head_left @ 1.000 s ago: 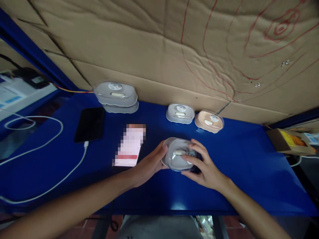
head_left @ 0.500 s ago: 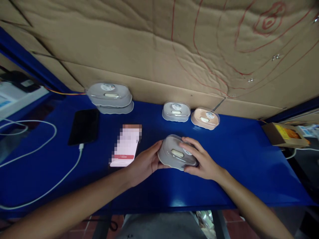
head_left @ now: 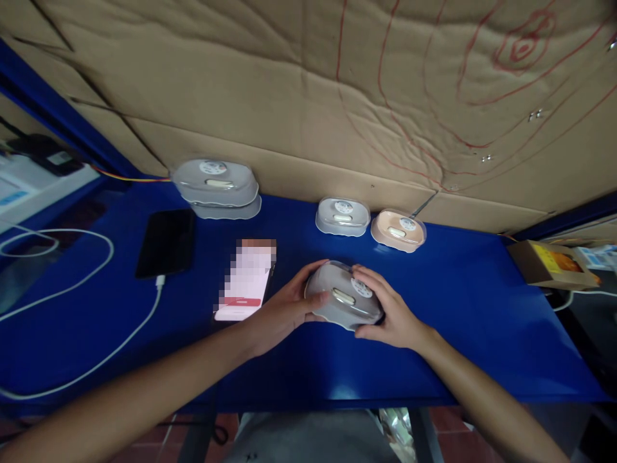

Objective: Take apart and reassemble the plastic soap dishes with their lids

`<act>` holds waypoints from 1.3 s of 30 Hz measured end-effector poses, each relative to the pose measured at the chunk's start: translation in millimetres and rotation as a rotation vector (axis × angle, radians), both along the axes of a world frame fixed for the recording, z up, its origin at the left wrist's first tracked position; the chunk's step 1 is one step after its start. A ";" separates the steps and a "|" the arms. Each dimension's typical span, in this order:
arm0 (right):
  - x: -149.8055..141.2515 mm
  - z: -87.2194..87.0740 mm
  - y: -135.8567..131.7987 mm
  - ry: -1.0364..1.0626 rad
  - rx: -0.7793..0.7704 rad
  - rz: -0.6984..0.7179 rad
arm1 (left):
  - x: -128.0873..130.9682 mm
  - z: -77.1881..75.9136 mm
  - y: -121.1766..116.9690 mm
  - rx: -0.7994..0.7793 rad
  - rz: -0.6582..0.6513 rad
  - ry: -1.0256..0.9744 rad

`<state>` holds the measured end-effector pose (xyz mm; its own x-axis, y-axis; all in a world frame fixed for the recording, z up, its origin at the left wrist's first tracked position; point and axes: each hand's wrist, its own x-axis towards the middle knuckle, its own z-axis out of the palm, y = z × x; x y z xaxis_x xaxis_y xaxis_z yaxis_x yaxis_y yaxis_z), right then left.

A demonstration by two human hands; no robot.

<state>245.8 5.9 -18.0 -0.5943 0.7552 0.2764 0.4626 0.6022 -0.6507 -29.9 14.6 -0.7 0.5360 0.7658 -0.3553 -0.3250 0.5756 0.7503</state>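
Note:
Between my two hands is a grey oval plastic box (head_left: 332,276) with a clear lid, a pale oblong piece on top and a round white sticker. My left hand (head_left: 301,299) grips its left end, thumb lying on the lid near the pale piece. At the right end, my right hand (head_left: 385,305) is closed round the box, fingers on the lid near the sticker. Farther back on the blue table stand a similar grey box (head_left: 332,225) and a peach-coloured box (head_left: 385,239). A stack of larger grey boxes (head_left: 226,186) sits to the left.
A lit phone (head_left: 245,276) lies left of the held box on the blue table (head_left: 457,347). Beyond it is a dark phone (head_left: 166,243) with a white cable (head_left: 139,350). Cardboard (head_left: 241,83) walls the back. An open carton (head_left: 544,263) stands at the right edge.
My left thumb has come up onto the lid beside the pale piece. My right fingers have shifted back, uncovering more of the sticker. The box stays in about the same place.

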 end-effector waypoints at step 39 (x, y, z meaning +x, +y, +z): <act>174.1 -5.8 64.2 -0.370 0.256 -0.721 | -17.3 0.7 34.7 1.552 -0.054 1.167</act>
<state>419.8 70.1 -23.8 -0.0774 0.9245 0.3731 0.9460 0.1863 -0.2653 -47.2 49.3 0.1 0.6045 0.7080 0.3650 0.6240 -0.7058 0.3354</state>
